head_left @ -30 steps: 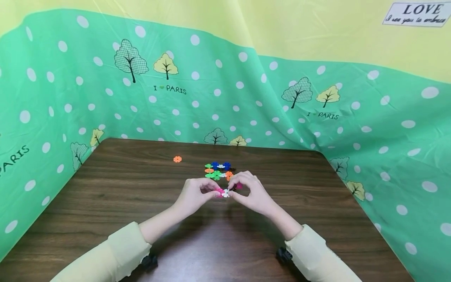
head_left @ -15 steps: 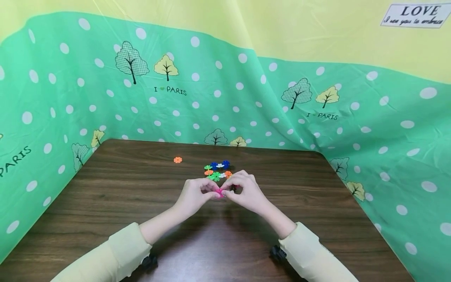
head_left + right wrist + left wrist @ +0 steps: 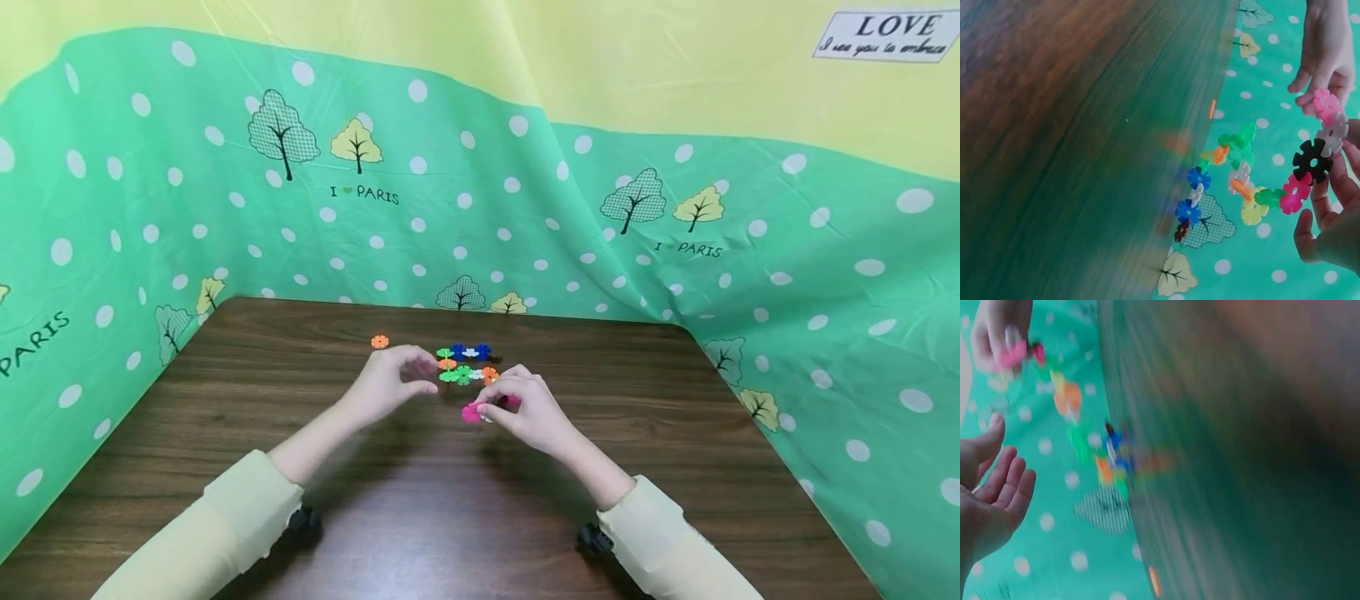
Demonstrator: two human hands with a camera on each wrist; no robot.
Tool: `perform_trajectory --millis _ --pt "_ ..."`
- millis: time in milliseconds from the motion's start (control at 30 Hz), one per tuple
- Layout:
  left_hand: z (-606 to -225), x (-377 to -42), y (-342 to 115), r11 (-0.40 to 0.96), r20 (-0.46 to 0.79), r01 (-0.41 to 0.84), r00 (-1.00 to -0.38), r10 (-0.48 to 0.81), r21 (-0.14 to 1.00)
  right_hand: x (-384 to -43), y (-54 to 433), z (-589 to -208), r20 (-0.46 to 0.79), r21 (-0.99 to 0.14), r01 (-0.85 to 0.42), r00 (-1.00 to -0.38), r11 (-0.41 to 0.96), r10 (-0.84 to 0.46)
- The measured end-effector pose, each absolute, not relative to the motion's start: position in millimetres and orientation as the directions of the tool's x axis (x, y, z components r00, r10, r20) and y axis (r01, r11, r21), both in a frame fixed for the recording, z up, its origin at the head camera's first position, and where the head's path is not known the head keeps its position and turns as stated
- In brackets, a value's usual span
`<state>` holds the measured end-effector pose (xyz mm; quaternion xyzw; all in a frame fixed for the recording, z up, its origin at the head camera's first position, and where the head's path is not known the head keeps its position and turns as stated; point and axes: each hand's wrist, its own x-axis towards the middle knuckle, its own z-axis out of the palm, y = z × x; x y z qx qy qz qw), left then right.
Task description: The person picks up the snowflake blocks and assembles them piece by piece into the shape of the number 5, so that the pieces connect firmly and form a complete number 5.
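Note:
A chain of colourful interlocking flower discs hangs from my right hand (image 3: pixel 528 408), which pinches it near one end. That end has a pink disc (image 3: pixel 1326 103), a white disc (image 3: pixel 1334 133) and a black disc (image 3: pixel 1313 162). Beyond these run a magenta disc (image 3: pixel 1295 194), a yellow disc (image 3: pixel 1254 211), green and orange ones, then blue discs (image 3: pixel 1188 212) at the far end. My left hand (image 3: pixel 386 383) is off the chain, fingers spread and holding nothing, left of the pink end. A loose orange disc (image 3: pixel 380 342) lies just beyond its fingers.
The dark wooden table (image 3: pixel 450 533) spreads under both arms. A green and yellow dotted cloth (image 3: pixel 420 192) hangs behind it and along its sides. Black wrist mounts (image 3: pixel 596 540) sit below the light sleeves.
My left hand has let go of the pink end disc and moved left, towards the loose orange disc. My right hand shifted left along with the chain earlier and keeps its pinch.

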<state>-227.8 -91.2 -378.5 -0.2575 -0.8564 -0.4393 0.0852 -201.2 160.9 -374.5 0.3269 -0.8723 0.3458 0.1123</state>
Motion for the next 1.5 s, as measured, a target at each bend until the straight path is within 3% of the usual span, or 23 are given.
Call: perform_trajectory --millis 367,633,1000,1500 --pt "-397.0 -300.1 -143.5 0.624 0.303 0.51 -0.859 0.413 0.593 -203.6 160.9 -379.8 0.454 -0.53 -0.681 -0.732 0.505 -0.508" --pt "-417.5 -329.8 -163.9 0.714 0.206 0.464 -0.882 0.423 0.523 -203.8 158.3 -381.9 0.465 -0.544 -0.696 -0.715 0.468 -0.523" --pt "-428.1 -337.4 -172.4 0.813 0.041 0.35 -0.926 0.374 0.465 -203.1 153.9 -379.7 0.461 -0.55 -0.702 -0.707 0.453 -0.536" --pt "-433.5 -332.4 -170.8 0.737 0.114 0.379 -0.916 0.384 0.56 -203.0 152.2 -380.9 0.45 -0.569 -0.685 -0.723 0.455 -0.525"
